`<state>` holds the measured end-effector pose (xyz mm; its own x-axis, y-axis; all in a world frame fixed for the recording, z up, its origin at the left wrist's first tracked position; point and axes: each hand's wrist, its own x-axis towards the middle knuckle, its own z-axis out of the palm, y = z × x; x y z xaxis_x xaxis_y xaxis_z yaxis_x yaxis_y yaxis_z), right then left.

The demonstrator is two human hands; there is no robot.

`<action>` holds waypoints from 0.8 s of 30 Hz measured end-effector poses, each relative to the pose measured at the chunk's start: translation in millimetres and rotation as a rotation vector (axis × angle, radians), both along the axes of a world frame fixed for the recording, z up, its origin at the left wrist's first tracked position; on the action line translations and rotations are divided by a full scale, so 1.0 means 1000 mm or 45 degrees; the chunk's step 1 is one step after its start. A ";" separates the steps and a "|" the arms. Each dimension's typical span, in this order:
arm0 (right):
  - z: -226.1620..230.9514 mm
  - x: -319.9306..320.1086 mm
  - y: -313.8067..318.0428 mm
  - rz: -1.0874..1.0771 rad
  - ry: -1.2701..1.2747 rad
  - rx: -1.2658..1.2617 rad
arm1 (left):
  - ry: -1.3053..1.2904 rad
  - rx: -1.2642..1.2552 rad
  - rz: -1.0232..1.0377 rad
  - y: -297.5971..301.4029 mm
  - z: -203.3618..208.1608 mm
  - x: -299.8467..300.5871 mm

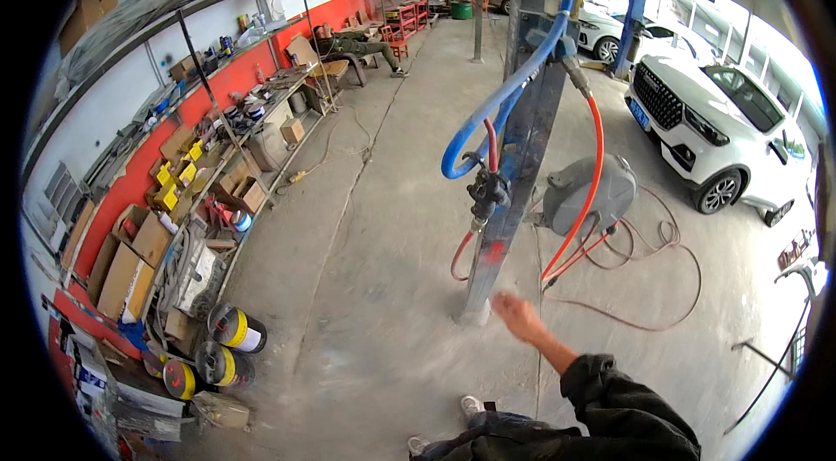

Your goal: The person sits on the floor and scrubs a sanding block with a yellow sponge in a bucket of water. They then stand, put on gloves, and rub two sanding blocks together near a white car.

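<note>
My right hand [517,318] reaches forward from a dark sleeve, just right of the foot of a grey steel post [498,265]. It is smeared by motion, so its fingers do not show clearly, and I make out nothing held in it. Above it, an orange-red hose [599,156] hangs from a metal fitting [570,67] on the post. A thick blue hose [475,123] loops down beside a dark valve or regulator [488,193]. Behind the post is a round grey hose reel [592,195]. My left hand is out of the picture.
A thin reddish hose [697,287] lies looped on the concrete floor. White cars [710,113] stand at the right. Along the left wall run cluttered shelves [222,143], with black-and-yellow buckets [235,328] below. Farther back, a person [357,45] reclines on a seat.
</note>
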<state>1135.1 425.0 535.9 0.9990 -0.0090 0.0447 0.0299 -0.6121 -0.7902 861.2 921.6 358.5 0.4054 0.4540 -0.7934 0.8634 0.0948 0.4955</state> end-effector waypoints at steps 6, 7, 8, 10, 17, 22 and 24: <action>0.133 0.117 0.012 0.050 -0.632 0.509 | -0.118 -0.048 0.198 -0.041 0.006 0.003; 0.146 0.124 0.014 0.106 -0.565 0.600 | -0.132 -0.059 0.225 -0.048 0.007 0.000; 0.156 0.132 0.016 0.149 -0.420 0.715 | -0.148 -0.068 0.259 -0.054 0.008 -0.003; 0.169 0.147 0.020 0.194 -0.393 0.865 | -0.180 -0.096 0.328 -0.066 0.007 -0.005; 0.194 0.140 0.021 0.260 -0.363 0.690 | -0.212 -0.157 0.655 -0.100 -0.006 -0.056; 0.183 0.126 0.006 0.143 -0.605 0.818 | -0.280 -0.217 0.924 -0.123 -0.030 -0.101; 0.184 0.119 0.003 0.142 -0.636 0.840 | -0.333 -0.255 1.058 -0.133 -0.039 -0.126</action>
<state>1254.1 428.3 719.9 0.8597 -0.0910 0.5027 0.5047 -0.0010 -0.8633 735.3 788.2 319.5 0.1861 0.5449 -0.8176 0.3391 0.7454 0.5739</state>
